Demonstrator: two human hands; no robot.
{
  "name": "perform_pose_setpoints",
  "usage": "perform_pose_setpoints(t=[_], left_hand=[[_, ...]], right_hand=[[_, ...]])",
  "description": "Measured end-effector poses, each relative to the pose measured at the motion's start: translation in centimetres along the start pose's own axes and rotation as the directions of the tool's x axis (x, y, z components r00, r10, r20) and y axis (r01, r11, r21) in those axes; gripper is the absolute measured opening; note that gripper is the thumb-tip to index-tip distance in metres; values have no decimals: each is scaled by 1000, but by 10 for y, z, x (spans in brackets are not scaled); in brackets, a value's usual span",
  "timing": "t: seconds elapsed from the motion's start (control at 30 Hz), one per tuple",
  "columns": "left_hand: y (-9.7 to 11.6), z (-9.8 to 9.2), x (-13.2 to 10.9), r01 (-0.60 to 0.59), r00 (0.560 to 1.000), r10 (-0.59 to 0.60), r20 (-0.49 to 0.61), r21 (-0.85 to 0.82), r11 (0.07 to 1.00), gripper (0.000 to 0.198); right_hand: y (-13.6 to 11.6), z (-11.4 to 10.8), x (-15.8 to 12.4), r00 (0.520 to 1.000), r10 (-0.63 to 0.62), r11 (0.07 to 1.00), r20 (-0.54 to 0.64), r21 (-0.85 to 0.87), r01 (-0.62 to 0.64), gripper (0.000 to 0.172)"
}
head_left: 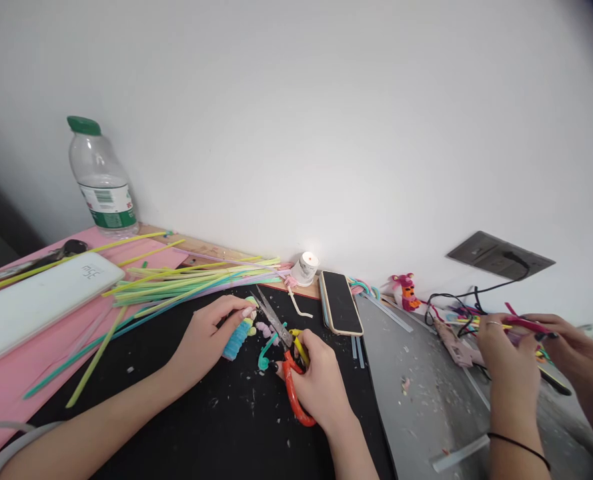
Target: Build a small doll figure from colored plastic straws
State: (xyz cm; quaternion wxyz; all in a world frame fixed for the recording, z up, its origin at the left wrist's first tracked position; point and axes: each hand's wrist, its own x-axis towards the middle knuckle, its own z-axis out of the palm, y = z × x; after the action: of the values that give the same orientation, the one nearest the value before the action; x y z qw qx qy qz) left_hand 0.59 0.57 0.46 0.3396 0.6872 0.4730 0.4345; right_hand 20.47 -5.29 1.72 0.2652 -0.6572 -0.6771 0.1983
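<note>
My left hand (215, 331) pinches a small blue and pale-yellow pipe-cleaner piece (237, 341) above the black mat (216, 427). My right hand (321, 380) grips scissors (277, 323) with an orange handle loop and some yellow by the fingers. Their blades stand slightly apart and point up-left, the tips close to my left fingertips. Whether the blades touch the piece I cannot tell. Between my hands lie a curled teal pipe cleaner (263, 361) and a small lilac piece (264, 329).
Yellow, green and lilac pipe cleaners (176, 287) lie behind my left hand. A white power bank (51, 300), plastic bottle (101, 180), white cup (306, 268) and phone (343, 303) stand or lie around. At right, another person's hands (511, 353) hold a magenta strand near a glue gun (457, 343).
</note>
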Motion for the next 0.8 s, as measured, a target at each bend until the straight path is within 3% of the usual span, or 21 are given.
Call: perform_pose_setpoints(t=[0.27, 0.8], left_hand=[[0, -1, -2, -12, 1000, 13, -26, 58, 998, 20], [0, -1, -1, -9, 999, 6, 49, 60, 998, 25]], right_hand=[[-1, 2, 0, 1000, -23, 999, 9, -28, 23, 32], [0, 2, 0, 999, -35, 999, 40, 20, 34, 38]])
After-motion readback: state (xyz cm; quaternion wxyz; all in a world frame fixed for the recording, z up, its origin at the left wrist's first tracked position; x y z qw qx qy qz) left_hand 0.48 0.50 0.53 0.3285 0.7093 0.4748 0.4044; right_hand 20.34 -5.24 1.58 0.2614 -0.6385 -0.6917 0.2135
